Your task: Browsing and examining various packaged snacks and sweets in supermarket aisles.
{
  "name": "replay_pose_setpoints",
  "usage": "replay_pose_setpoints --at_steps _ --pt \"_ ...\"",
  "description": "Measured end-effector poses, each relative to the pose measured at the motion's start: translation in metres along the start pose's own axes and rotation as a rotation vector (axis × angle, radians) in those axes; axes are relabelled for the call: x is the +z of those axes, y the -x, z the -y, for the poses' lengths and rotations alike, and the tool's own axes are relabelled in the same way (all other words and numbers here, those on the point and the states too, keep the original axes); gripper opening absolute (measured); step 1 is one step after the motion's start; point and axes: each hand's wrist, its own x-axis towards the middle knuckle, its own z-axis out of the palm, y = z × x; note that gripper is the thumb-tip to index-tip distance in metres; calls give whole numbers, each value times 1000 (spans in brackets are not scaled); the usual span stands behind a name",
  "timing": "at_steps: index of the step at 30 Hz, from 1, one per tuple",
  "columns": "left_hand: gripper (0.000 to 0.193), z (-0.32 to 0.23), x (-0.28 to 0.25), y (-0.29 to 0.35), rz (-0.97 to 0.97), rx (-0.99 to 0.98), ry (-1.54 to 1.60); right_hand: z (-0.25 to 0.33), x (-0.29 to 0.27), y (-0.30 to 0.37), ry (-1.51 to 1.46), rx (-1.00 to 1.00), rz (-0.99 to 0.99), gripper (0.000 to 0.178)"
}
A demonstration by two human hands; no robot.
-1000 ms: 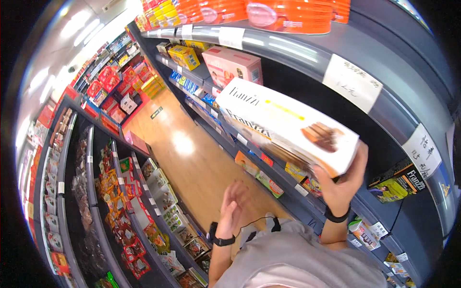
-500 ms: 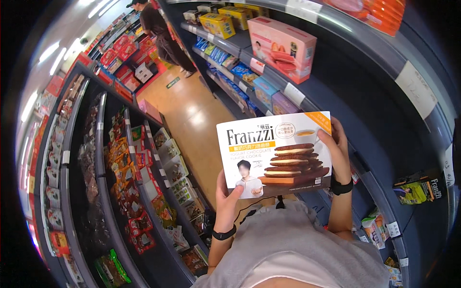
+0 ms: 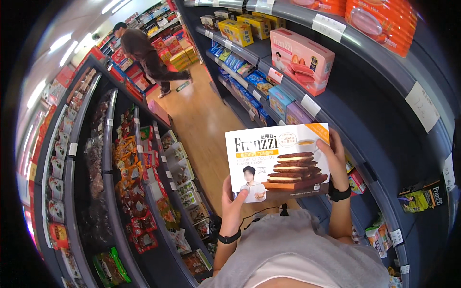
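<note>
A white and brown cookie box (image 3: 278,163) is held up in front of my body, its printed front with a stack of sandwich cookies facing me. My left hand (image 3: 233,199) grips its lower left corner, thumb on the front. At the upper right edge my right hand (image 3: 335,156) holds it, thumb also on the front and the other fingers behind, out of sight. Both wrists wear dark bands. Beyond the box, a pink cookie box (image 3: 302,60) stands on the right-hand shelf, touched by neither hand.
Shelves flank the aisle floor (image 3: 199,139). On the left shelf lie bagged snacks (image 3: 127,168); on the right are yellow boxes (image 3: 237,32), blue packets (image 3: 235,62) and a green and black package (image 3: 418,199). A person in dark clothes (image 3: 144,53) is at the aisle's far end.
The cookie box sits slightly lower and further right in view, still in both hands. The far person has shifted left and is striding. The shelves appear moved right and down as the view turned.
</note>
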Motion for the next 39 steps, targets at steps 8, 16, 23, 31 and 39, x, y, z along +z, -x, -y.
replay_pose_setpoints --at_steps 8,16,23,31,39 --pt "53 5 -1 -1 11 -28 -26 -1 0 3 61 4 -16 42" --pt "53 2 1 -1 12 -24 -50 -7 -3 2 36 29 -28 42" --pt "53 8 -4 -2 -16 -60 10 -3 2 5 28 39 -28 42" --pt "54 4 -8 1 -38 -35 123 -11 5 9 51 33 -27 47" --pt "44 5 -16 4 -43 -35 194 -12 11 14 -24 53 38 51"
